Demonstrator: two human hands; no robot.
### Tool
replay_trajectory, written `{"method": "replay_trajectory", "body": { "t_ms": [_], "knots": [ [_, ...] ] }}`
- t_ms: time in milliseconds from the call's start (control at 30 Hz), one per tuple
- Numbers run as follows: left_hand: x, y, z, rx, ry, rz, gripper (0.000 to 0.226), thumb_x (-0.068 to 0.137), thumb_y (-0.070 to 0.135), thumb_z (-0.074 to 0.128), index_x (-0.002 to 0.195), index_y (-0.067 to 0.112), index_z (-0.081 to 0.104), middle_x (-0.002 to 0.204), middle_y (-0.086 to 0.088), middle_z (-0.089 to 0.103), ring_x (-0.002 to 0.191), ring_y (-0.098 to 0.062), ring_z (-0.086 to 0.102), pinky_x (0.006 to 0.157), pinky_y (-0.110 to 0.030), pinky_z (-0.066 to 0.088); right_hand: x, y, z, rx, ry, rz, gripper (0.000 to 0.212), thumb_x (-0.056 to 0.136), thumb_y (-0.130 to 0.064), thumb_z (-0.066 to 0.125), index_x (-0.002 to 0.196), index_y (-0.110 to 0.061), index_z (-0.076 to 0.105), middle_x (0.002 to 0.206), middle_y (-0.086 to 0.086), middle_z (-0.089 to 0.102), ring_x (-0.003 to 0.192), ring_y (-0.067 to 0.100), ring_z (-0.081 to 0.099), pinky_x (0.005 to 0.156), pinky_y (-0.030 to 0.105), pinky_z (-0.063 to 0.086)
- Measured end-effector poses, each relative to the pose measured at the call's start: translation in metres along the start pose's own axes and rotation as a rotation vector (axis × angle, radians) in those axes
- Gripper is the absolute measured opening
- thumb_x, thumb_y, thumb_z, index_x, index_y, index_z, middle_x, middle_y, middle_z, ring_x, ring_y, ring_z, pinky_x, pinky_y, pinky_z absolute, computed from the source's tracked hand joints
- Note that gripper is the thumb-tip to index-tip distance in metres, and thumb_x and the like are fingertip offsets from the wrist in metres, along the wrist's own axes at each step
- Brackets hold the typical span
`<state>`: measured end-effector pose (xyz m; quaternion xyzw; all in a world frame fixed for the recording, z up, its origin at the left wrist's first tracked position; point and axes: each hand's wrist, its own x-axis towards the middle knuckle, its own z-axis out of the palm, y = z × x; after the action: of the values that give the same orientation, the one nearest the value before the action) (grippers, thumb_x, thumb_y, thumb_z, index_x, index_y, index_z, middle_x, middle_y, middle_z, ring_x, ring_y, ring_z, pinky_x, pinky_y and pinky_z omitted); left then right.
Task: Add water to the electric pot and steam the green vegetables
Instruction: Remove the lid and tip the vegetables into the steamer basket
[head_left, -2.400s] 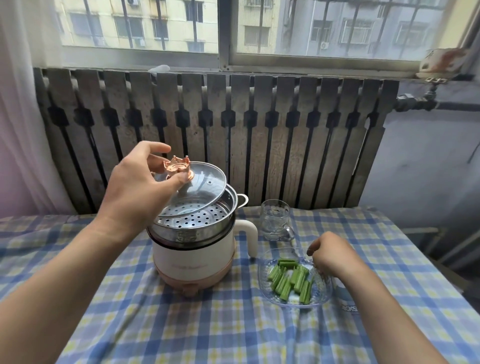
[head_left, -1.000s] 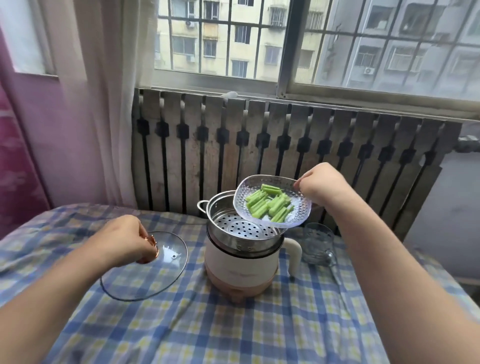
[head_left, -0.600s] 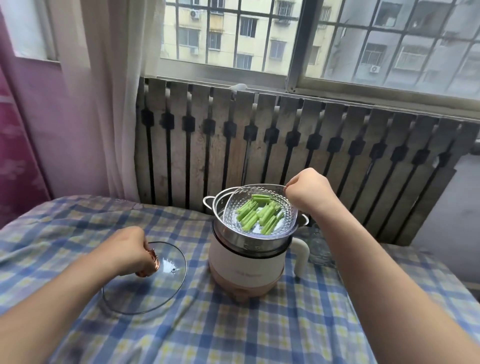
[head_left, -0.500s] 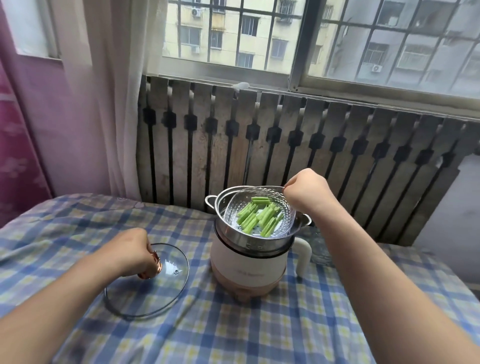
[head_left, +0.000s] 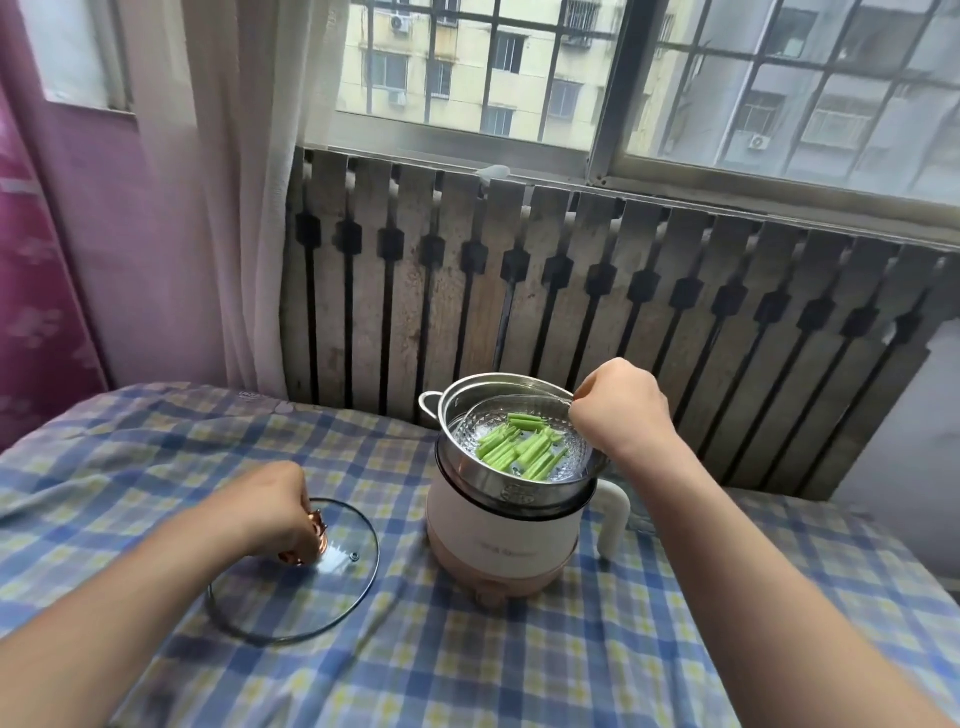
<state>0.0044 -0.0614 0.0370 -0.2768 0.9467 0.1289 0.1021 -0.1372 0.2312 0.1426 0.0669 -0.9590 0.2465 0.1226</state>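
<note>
A white and pink electric pot (head_left: 506, 540) stands on the checked tablecloth with a steel steamer insert (head_left: 457, 410) on top. Inside the insert sits a clear glass dish (head_left: 569, 452) holding cut green vegetable stalks (head_left: 519, 452). My right hand (head_left: 621, 408) grips the dish's far right rim, the dish tilted slightly. The glass lid (head_left: 311, 592) lies flat on the cloth left of the pot, and my left hand (head_left: 270, 506) is closed around its copper knob.
The blue and yellow checked tablecloth (head_left: 519, 649) covers the table. A slatted wooden radiator cover (head_left: 571, 291) stands right behind the pot, under a barred window. A white curtain (head_left: 239, 182) hangs at the back left. The pot's handle (head_left: 613, 522) points right.
The lid went from the pot to the cloth on the left. My right hand lifted the dish of vegetables from the table and lowered it into the steamer insert.
</note>
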Motion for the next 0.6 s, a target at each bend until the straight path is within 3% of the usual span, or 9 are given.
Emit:
{"method": "replay_trajectory", "body": {
  "t_ms": [367, 500, 600],
  "knots": [
    [-0.003, 0.003, -0.001, -0.045, 0.005, -0.016, 0.036, 0.087, 0.032, 0.089, 0.116, 0.011, 0.089, 0.113, -0.009, 0.088, 0.107, -0.023, 0.084, 0.069, -0.028, 0.050, -0.008, 0.011, 0.003, 0.049, 0.077, -0.045, 0.034, 0.070, -0.010, 0.062, 0.101, -0.014, 0.076, 0.102, 0.011, 0.076, 0.097, 0.035, 0.067, 0.076, 0.030, 0.048],
    [-0.004, 0.004, -0.005, -0.043, 0.063, -0.011, 0.016, 0.088, 0.028, 0.082, 0.089, 0.012, 0.081, 0.082, -0.004, 0.067, 0.078, -0.022, 0.065, 0.061, -0.028, 0.040, -0.018, 0.026, -0.001, 0.169, 0.247, -0.071, 0.029, 0.079, -0.017, 0.062, 0.104, -0.017, 0.075, 0.096, 0.007, 0.077, 0.093, 0.029, 0.069, 0.082, 0.035, 0.054],
    [-0.007, 0.003, -0.015, -0.097, 0.134, -0.013, 0.019, 0.081, 0.024, 0.083, 0.081, 0.006, 0.079, 0.082, -0.009, 0.070, 0.078, -0.025, 0.066, 0.063, -0.030, 0.041, -0.034, 0.051, -0.001, 0.312, 0.398, -0.099, 0.020, 0.082, -0.011, 0.060, 0.099, -0.016, 0.072, 0.089, 0.005, 0.074, 0.086, 0.025, 0.068, 0.078, 0.033, 0.052]
  ]
}}
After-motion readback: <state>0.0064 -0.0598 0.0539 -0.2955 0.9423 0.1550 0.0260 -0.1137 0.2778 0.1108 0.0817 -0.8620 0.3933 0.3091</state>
